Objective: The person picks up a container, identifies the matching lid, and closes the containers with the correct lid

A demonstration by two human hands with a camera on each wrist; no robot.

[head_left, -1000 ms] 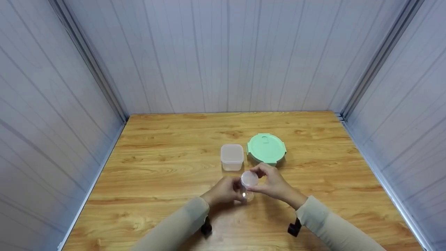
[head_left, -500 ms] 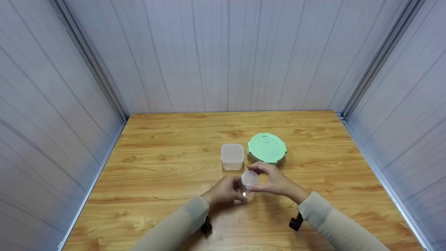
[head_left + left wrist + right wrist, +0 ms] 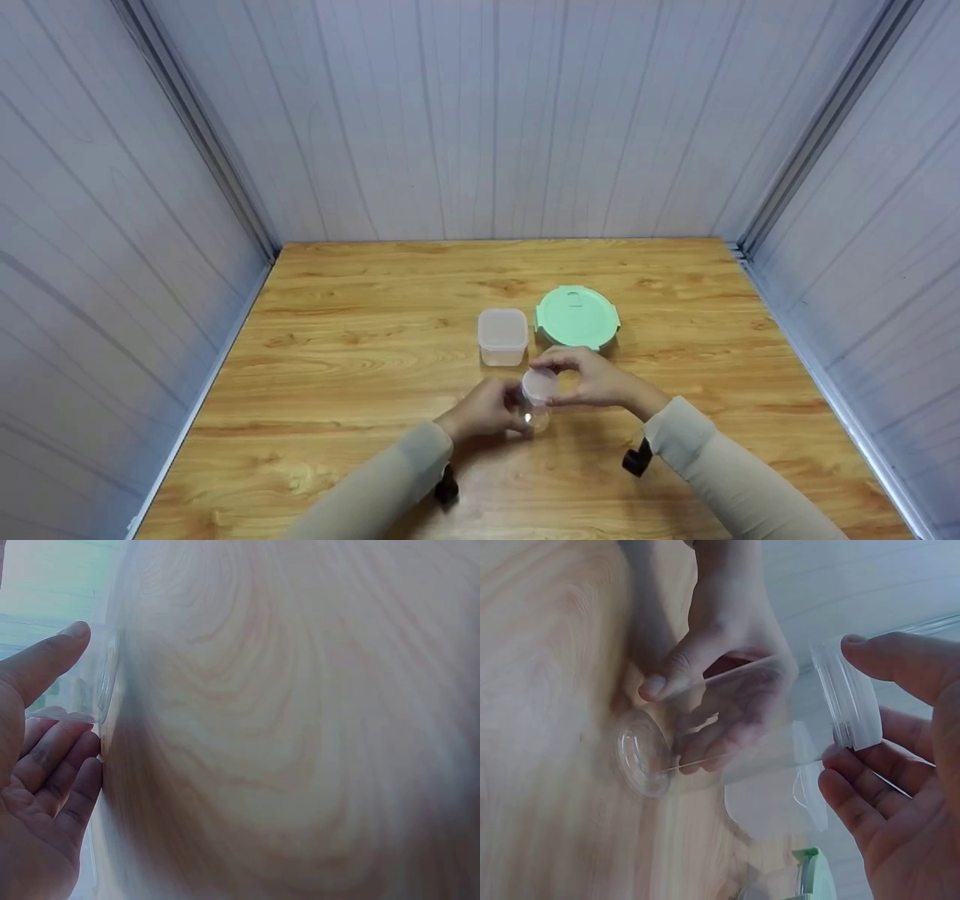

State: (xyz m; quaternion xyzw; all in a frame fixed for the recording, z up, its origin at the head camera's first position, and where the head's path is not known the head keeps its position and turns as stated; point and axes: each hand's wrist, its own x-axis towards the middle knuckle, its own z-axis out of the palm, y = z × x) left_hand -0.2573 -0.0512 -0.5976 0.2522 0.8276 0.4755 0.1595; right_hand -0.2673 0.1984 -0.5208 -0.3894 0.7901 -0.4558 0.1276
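Observation:
A clear plastic jar (image 3: 731, 709) stands upright on the wooden table in the head view. My left hand (image 3: 484, 409) grips its body, thumb on one side and fingers on the other; the left wrist view shows that thumb (image 3: 52, 660) against the clear wall. At the jar's mouth, my right hand (image 3: 592, 379) pinches a round whitish screw lid (image 3: 847, 694) by its rim between thumb and fingers. Whether the lid's thread is engaged I cannot tell. Nothing is visible inside the jar.
Just behind the jar sits a small square translucent container (image 3: 502, 337) with a lid. To its right, close behind my right hand, is a round container with a mint-green clip lid (image 3: 577, 316). Pale panel walls (image 3: 480, 120) border the wooden table (image 3: 360, 315) at the back and sides.
My right hand has turned slightly about the lid, and its wrist and forearm have shifted a little up and right. My left hand and the jar stay almost in place.

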